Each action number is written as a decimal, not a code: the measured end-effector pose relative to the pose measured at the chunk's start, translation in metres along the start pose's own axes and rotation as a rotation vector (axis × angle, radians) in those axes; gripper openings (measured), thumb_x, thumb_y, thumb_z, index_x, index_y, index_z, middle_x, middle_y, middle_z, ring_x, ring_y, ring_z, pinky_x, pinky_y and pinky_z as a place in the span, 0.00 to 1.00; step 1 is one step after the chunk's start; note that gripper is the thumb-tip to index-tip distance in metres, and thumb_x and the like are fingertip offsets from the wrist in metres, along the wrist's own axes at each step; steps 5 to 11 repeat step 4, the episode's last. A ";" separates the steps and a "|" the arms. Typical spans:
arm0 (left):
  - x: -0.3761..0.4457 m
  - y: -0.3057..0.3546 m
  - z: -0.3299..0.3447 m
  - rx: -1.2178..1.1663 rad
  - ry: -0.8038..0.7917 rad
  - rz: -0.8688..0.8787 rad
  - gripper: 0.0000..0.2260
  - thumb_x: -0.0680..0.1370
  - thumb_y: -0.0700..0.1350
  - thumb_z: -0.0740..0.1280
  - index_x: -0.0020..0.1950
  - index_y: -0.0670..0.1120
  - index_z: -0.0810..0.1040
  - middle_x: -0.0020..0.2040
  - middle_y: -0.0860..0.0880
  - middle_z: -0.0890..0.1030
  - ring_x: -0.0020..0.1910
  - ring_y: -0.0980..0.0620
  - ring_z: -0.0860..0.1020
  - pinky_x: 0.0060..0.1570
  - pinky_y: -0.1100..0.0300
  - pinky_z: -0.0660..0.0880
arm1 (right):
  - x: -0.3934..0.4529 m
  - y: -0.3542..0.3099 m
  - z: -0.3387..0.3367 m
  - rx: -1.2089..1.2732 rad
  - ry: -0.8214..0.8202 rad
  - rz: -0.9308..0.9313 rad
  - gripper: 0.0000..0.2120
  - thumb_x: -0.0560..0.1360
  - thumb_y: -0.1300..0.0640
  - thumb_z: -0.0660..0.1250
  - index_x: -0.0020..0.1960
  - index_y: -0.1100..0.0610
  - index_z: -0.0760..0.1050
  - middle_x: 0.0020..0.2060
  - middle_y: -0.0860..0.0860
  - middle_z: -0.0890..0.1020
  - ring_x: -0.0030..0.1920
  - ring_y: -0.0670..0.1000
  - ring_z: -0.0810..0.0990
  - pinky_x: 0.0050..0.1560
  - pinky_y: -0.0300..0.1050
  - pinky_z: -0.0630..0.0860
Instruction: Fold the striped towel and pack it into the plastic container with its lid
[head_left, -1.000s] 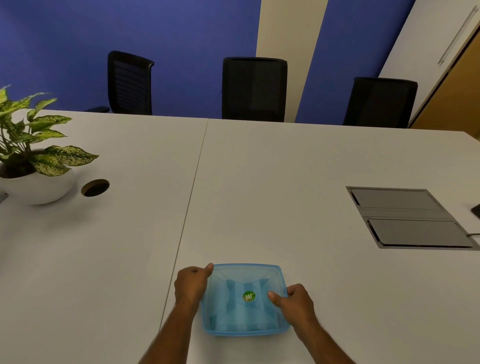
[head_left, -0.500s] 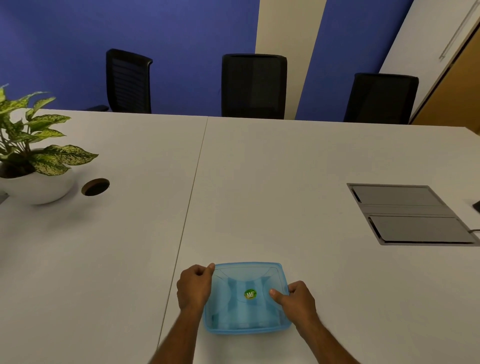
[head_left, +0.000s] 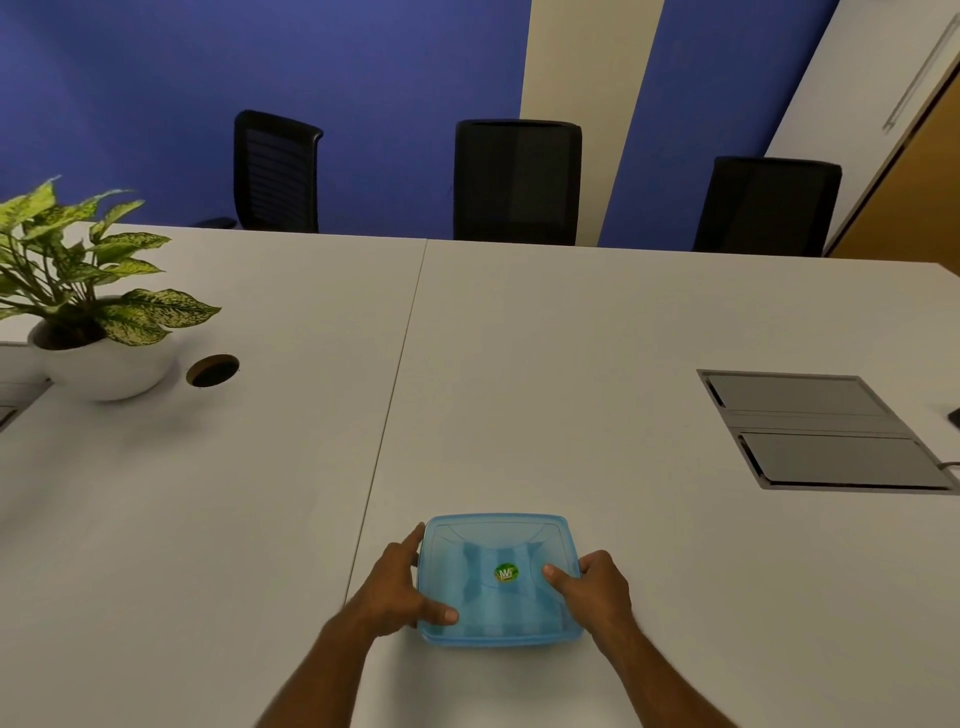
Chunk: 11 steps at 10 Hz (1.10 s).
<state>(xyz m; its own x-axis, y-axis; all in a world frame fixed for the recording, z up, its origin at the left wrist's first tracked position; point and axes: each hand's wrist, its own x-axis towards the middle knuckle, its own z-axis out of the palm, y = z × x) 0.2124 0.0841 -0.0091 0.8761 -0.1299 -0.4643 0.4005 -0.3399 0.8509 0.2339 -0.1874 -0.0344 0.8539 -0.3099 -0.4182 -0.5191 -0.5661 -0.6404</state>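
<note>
A square blue plastic container (head_left: 498, 636) stands on the white table near its front edge, with its translucent blue lid (head_left: 493, 540) on top and a green sticker in the middle. The folded striped towel (head_left: 485, 597) shows faintly through the lid. My left hand (head_left: 397, 592) grips the container's left side, thumb pressed on the lid's near left corner. My right hand (head_left: 597, 590) holds the right side, thumb lying on the lid.
A potted plant in a white bowl (head_left: 98, 364) stands far left beside a round cable hole (head_left: 212, 370). A grey cable hatch (head_left: 821, 431) is set into the table at right. Three black chairs line the far edge.
My left thumb has slid from the lid's far left corner down to its near left corner. The right hand stays on the right side. The container has not moved.
</note>
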 end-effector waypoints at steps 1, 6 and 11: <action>-0.002 0.003 0.001 0.063 -0.001 0.007 0.46 0.55 0.44 0.86 0.68 0.61 0.69 0.59 0.47 0.73 0.54 0.47 0.78 0.33 0.47 0.84 | -0.001 -0.002 -0.001 -0.064 -0.001 -0.016 0.26 0.66 0.41 0.75 0.49 0.60 0.72 0.45 0.55 0.82 0.47 0.56 0.82 0.47 0.51 0.80; -0.022 0.024 0.005 0.531 0.117 -0.072 0.70 0.52 0.65 0.81 0.81 0.50 0.41 0.78 0.47 0.57 0.76 0.46 0.59 0.71 0.48 0.67 | -0.032 -0.016 -0.016 -0.184 0.078 -0.098 0.29 0.74 0.39 0.66 0.66 0.57 0.69 0.62 0.56 0.73 0.62 0.59 0.75 0.59 0.54 0.75; -0.022 0.024 0.005 0.531 0.117 -0.072 0.70 0.52 0.65 0.81 0.81 0.50 0.41 0.78 0.47 0.57 0.76 0.46 0.59 0.71 0.48 0.67 | -0.032 -0.016 -0.016 -0.184 0.078 -0.098 0.29 0.74 0.39 0.66 0.66 0.57 0.69 0.62 0.56 0.73 0.62 0.59 0.75 0.59 0.54 0.75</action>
